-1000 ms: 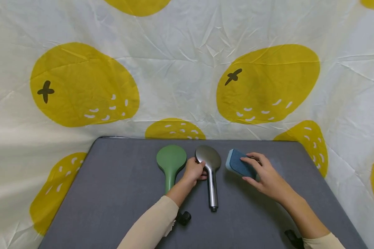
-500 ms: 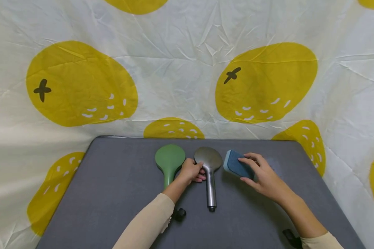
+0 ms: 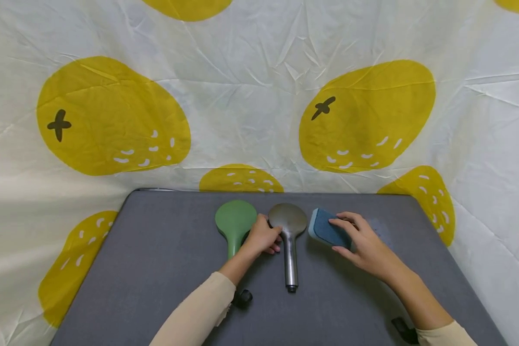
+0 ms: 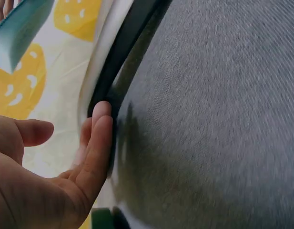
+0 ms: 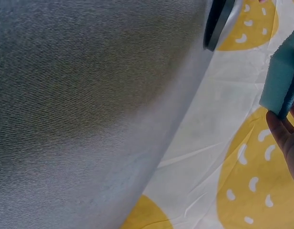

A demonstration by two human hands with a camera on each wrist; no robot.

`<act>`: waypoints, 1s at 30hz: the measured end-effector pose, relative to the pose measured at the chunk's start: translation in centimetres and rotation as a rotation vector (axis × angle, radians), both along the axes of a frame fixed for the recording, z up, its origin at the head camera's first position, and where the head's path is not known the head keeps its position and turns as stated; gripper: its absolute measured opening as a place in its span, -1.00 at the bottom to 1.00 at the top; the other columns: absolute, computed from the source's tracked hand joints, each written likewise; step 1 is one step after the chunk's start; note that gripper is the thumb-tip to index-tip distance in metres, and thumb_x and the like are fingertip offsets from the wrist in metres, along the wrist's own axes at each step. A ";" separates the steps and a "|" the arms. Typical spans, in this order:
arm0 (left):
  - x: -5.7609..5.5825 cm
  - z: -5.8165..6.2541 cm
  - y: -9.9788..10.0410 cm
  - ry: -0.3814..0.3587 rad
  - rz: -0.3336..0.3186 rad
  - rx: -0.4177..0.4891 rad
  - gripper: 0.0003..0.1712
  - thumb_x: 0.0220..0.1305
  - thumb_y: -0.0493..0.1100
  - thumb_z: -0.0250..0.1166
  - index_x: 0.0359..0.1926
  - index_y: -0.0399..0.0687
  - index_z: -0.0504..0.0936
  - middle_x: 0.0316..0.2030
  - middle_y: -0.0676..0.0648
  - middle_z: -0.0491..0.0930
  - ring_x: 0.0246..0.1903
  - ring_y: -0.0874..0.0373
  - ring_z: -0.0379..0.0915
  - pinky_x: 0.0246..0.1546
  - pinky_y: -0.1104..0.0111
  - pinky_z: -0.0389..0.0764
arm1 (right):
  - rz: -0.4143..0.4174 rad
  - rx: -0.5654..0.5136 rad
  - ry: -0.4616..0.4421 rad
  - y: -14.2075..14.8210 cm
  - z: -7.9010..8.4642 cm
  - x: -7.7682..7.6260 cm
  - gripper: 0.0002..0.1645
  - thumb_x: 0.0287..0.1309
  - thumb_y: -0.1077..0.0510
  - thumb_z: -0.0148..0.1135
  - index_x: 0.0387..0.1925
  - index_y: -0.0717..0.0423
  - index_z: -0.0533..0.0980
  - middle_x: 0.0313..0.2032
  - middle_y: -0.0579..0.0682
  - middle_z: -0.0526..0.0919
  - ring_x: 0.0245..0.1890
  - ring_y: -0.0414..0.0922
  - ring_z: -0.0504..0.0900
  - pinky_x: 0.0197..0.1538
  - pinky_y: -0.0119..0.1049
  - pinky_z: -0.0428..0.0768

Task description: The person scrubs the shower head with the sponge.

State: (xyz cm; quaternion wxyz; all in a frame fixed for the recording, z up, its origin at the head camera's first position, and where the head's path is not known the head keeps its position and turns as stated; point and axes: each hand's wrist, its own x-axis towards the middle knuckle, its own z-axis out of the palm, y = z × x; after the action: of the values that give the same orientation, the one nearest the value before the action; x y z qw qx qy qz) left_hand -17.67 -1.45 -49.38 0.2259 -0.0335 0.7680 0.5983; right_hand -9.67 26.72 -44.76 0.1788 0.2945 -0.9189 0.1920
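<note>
In the head view a green hand shower [image 3: 236, 217] and a silver-grey hand shower [image 3: 288, 218] lie side by side on the dark grey table. My left hand [image 3: 261, 237] is between their heads, close along the silver one's left side. In the left wrist view its thumb [image 4: 37, 132] stands apart from the fairly straight fingers [image 4: 99, 138], which lie by the dark edge of the silver hand shower [image 4: 123, 52]. My right hand [image 3: 359, 240] holds a blue sponge [image 3: 328, 229] by its edges, raised over the table to the right of the silver hand shower.
The grey table [image 3: 155, 250] has its far edge against a white curtain [image 3: 246, 115] printed with large yellow fruit. Black wrist cameras sit under both forearms. The green hand shower's handle runs under my left forearm.
My left hand has drawn slightly left from the silver hand shower, its thumb coming off the head's rim. The right hand keeps its hold on the sponge, nearly still.
</note>
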 end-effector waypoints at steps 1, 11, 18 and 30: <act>0.0 0.1 -0.3 0.013 -0.016 0.004 -0.26 0.49 -0.15 0.24 0.48 -0.33 0.09 -0.32 -0.33 0.73 -0.70 0.09 0.61 -0.67 0.25 0.69 | 0.001 0.000 0.002 -0.1 0.1 0.0 -0.25 0.12 0.02 0.58 0.28 0.18 0.49 0.21 0.29 0.47 0.18 0.14 0.48 0.13 -0.16 0.49; 0.4 3.0 -5.0 0.164 -0.120 0.066 -0.46 0.56 -0.09 0.18 0.38 -0.29 0.33 -0.04 -0.42 0.66 -0.39 -0.08 0.73 -0.51 0.21 0.76 | 0.008 -0.007 0.017 -1.5 0.7 -0.3 -0.16 0.02 0.14 0.63 0.32 0.20 0.46 0.24 0.31 0.46 0.19 0.19 0.48 0.06 0.11 0.61; 0.5 4.2 -8.6 0.176 -0.108 0.011 -0.59 0.55 -0.12 0.20 0.25 -0.28 0.51 -0.04 -0.38 0.68 -0.29 -0.18 0.75 -0.43 0.16 0.78 | 0.025 -0.018 -0.006 -2.8 0.3 -0.5 -0.08 -0.09 0.23 0.67 0.33 0.18 0.45 0.26 0.31 0.45 0.23 0.18 0.46 0.11 0.11 0.59; 0.5 3.4 -13.7 0.130 -0.008 -0.134 -0.67 0.50 -0.12 0.24 -0.01 -0.36 0.63 -0.20 -0.31 0.71 -0.43 -0.06 0.75 -0.52 0.15 0.77 | 0.088 -0.033 -0.041 -4.7 -0.5 -1.3 -0.12 -0.05 0.19 0.66 0.32 0.18 0.45 0.23 0.31 0.46 0.23 0.16 0.46 0.11 0.11 0.62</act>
State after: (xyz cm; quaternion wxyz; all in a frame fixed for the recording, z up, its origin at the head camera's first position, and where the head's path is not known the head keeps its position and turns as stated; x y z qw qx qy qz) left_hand -17.21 -15.18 -46.00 0.1751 -0.0065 0.8196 0.5455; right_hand -10.93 21.98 -45.30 0.1561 0.3274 -0.9054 0.2206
